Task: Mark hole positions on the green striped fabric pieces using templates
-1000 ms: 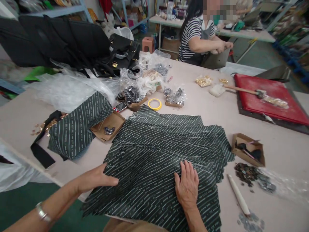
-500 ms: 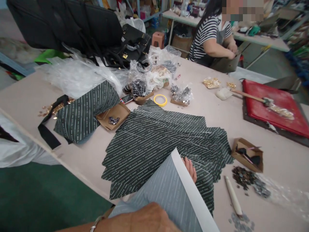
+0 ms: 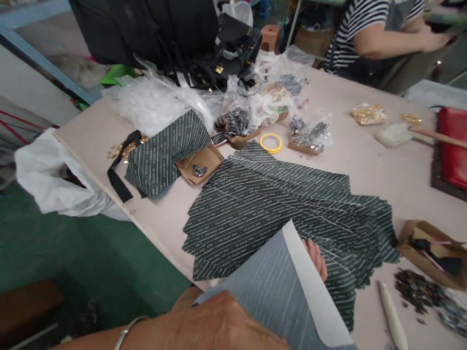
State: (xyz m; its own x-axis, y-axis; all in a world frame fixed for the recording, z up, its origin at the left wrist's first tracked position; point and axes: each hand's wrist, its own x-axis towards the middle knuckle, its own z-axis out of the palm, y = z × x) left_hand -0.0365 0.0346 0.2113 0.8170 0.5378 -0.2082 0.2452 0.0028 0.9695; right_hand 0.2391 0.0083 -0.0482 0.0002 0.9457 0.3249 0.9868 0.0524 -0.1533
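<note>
A lining fabric piece (image 3: 262, 291) with its grey-blue back facing me and a white strip (image 3: 314, 287) along one edge is held up at the bottom middle. My left hand (image 3: 222, 323), with a bracelet on the wrist, is closed at its near side; its fingertips are hidden. Behind the white strip, the fingers of my right hand (image 3: 315, 258) show, curled against the piece; the thumb is hidden. Beneath and beyond it, dark green striped lining pieces (image 3: 248, 218) lie fanned out in an overlapping pile on the table.
A folded striped piece (image 3: 156, 155) lies by a small cardboard box (image 3: 200, 165). Yellow tape (image 3: 271, 143), bagged metal fittings (image 3: 312, 138) and black bags (image 3: 153, 39) are further back. At right are a cardboard tray (image 3: 430, 253) and a white-handled tool (image 3: 392, 316). A co-worker (image 3: 375, 39) sits across.
The view has swung left and down, so things on the table sit further right in it. Both hands keep nearly the same hold on the lining piece.
</note>
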